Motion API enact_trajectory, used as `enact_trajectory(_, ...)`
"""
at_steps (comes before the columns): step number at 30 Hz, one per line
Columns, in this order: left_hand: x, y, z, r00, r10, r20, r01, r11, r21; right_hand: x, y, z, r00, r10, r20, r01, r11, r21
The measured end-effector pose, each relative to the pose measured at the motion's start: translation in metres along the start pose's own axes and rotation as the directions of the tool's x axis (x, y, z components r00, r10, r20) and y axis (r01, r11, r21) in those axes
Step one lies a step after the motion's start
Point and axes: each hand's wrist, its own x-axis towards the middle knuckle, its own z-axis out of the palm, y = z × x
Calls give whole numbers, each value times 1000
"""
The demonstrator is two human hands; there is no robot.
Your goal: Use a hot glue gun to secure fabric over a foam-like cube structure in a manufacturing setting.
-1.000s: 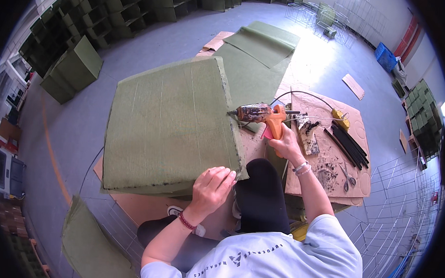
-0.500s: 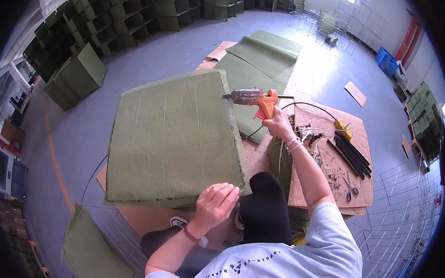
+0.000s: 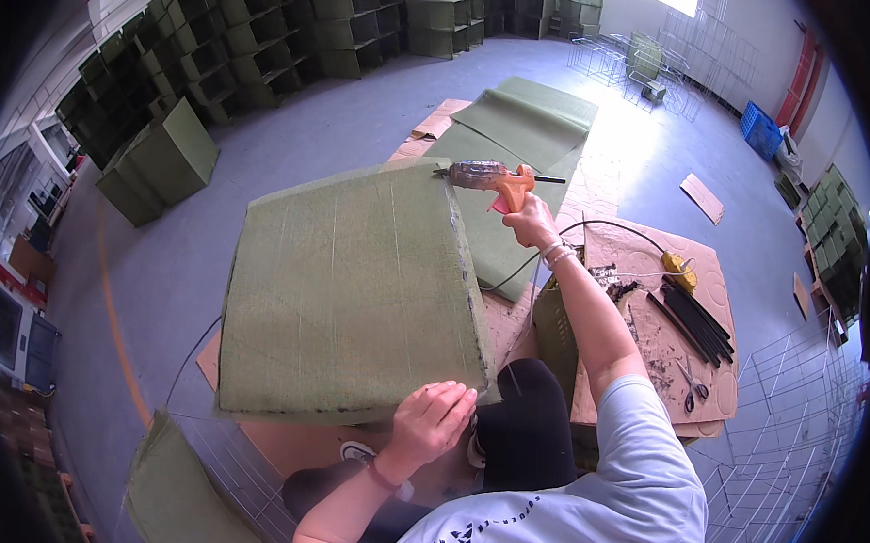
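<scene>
Head view. Gripping orange glue gun [image 3: 514, 190] by its handle with right hand [image 3: 532, 222], curling fingers round it; unable to judge trigger pressure. Pointing nozzle [image 3: 441, 172] left at far right corner of green fabric-covered panel [image 3: 346, 297]; unable to tell whether touching. Resting left hand [image 3: 431, 422] at panel's near right corner, laying fingers side by side; unable to tell whether pinching. Finding panel in front of knees, left of cardboard [image 3: 644, 378] bearing black sticks [image 3: 690, 326] and scissors [image 3: 691, 388]. Judging technique: probably needing nozzle close along right edge, with even squeeze and pace; bracing near corner firmly; minding left fingers near hot glue; watching black cable [image 3: 623, 224] for snagging.
</scene>
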Motion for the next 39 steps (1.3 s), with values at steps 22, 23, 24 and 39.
enact_trajectory(22,1,3,-3,1000,-16,-25,16,1000,-5,-95,20,-50,989,-58,136,55,998,24)
enact_trajectory(23,1,3,-3,1000,-16,-23,16,1000,-6,-104,22,-55,986,-88,143,83,996,43)
enact_trajectory(24,0,3,-3,1000,-15,-21,15,1000,-8,-113,24,-57,986,-88,144,83,996,40)
enact_trajectory(39,-5,2,-3,999,-21,-38,19,998,-60,-258,33,-94,973,-105,207,71,984,165)
